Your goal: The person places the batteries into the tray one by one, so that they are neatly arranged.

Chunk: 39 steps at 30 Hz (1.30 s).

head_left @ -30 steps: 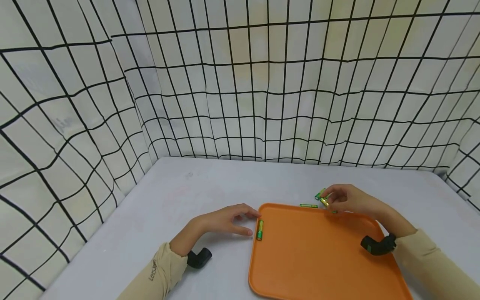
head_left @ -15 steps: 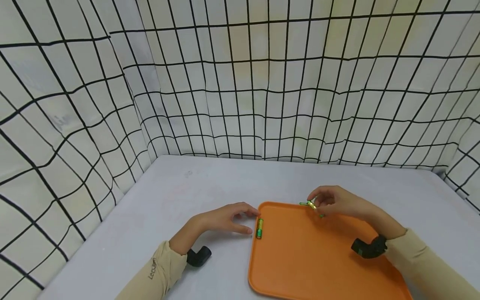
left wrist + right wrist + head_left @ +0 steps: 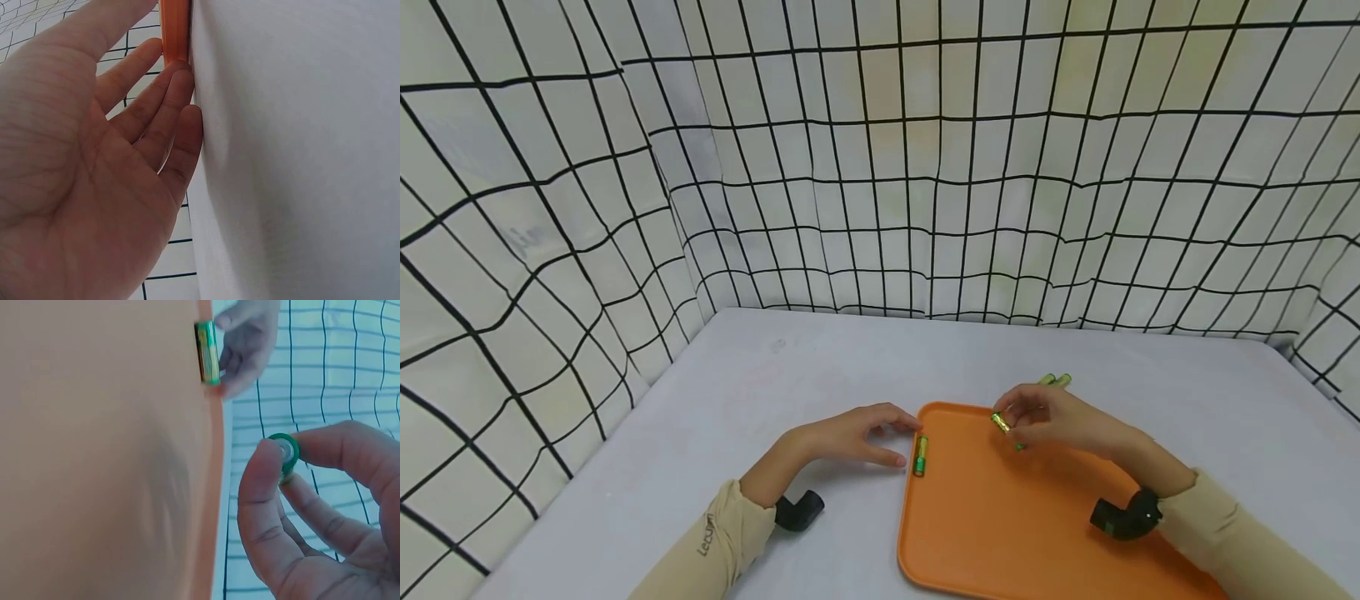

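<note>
An orange tray (image 3: 1000, 533) lies on the table. Along its left edge rests a green-and-gold battery (image 3: 921, 456), also seen in the right wrist view. My right hand (image 3: 1063, 423) holds another battery (image 3: 1001, 422) above the tray's far part; the right wrist view shows its round end (image 3: 287, 450) pinched between thumb and finger. My left hand (image 3: 848, 437) is by the tray's far left corner, fingers loosely extended, holding nothing. In the left wrist view its fingertips lie at or very near the tray's edge (image 3: 175, 31); contact is hard to tell.
Beyond the tray's far edge lie two more batteries (image 3: 1063, 380), partly behind the right hand. A white cloth (image 3: 820, 358) covers the table. Black netting (image 3: 932, 179) over white sheeting encloses the back and sides.
My right hand has moved left and slightly nearer with its battery, uncovering batteries beyond the tray. One battery at the far edge is now hidden behind it. The left hand stays put.
</note>
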Available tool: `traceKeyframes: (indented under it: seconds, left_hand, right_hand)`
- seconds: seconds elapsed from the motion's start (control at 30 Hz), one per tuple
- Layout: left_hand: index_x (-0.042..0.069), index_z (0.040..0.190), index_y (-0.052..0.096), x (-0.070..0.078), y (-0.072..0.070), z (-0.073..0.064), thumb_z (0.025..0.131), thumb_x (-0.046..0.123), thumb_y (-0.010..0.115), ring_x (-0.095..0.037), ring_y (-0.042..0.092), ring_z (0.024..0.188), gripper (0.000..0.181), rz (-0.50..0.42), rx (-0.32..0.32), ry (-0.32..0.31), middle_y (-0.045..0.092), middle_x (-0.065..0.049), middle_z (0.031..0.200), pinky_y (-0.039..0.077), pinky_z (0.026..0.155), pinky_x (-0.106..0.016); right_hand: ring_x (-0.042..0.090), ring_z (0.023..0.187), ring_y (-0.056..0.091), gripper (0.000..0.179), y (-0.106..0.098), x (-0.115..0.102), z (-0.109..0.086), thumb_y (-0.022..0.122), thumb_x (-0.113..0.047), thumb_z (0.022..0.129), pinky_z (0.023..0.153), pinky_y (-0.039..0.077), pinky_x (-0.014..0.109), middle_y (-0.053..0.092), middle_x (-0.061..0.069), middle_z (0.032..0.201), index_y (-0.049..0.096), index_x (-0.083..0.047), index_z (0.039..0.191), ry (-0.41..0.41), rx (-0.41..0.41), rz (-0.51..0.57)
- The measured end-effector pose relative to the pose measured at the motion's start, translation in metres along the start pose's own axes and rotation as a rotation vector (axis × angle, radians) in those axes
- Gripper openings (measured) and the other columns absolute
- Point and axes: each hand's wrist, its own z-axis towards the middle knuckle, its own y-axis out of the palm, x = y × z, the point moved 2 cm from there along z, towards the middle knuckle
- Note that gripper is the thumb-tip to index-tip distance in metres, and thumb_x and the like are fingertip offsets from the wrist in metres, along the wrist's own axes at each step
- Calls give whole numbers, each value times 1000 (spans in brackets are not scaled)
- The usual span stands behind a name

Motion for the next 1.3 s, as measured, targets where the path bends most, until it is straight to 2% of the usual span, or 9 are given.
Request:
traceKeyframes:
  seconds: [0.2, 0.43, 0.67, 0.83, 1.17, 1.3]
  left_hand:
    - [17, 137, 54, 0, 0, 1, 92, 28, 70, -15, 49, 121, 50, 1, 0, -3, 55, 4, 135, 40, 104, -34]
    - [19, 137, 55, -1, 0, 1, 91, 28, 71, -11, 48, 120, 50, -3, 0, -17, 55, 7, 133, 40, 104, -33]
    - [19, 137, 55, 0, 0, 1, 91, 29, 71, -11, 48, 120, 50, -3, -1, -23, 55, 7, 133, 39, 104, -34]
    - [19, 137, 55, -1, 0, 1, 91, 29, 71, -11, 48, 120, 50, -5, -2, -21, 54, 7, 133, 39, 105, -34]
    - [19, 136, 55, -2, 2, 2, 91, 29, 71, -11, 48, 120, 49, -5, 1, -7, 55, 7, 132, 40, 103, -33]
    - [17, 136, 55, 0, 1, 2, 92, 29, 70, -14, 49, 120, 48, -3, 1, 5, 55, 3, 133, 41, 102, -34]
  right_hand:
    - [19, 88, 62, 33, 14, -5, 4, 67, -8, 92, 73, 57, 38, 58, 14, 104, 56, 4, 121, -22, 15, 52]
    - [18, 86, 62, 39, 27, -7, 10, 71, -11, 90, 72, 57, 37, 57, 14, 102, 55, 5, 121, -13, 87, 99]
    - [18, 82, 62, 43, 38, -5, 16, 72, -7, 88, 71, 57, 37, 57, 12, 98, 52, 8, 123, 65, 139, 196]
    - [19, 81, 63, 44, 45, -7, 21, 72, -5, 88, 72, 58, 39, 58, 12, 98, 52, 9, 124, 83, 166, 248]
    - [18, 78, 65, 45, 61, -8, 31, 72, -5, 87, 73, 58, 40, 59, 12, 98, 52, 7, 124, 148, 180, 313]
    - [18, 73, 65, 40, 65, -6, 33, 72, -4, 87, 70, 58, 37, 60, 12, 96, 53, 8, 120, 159, 185, 295]
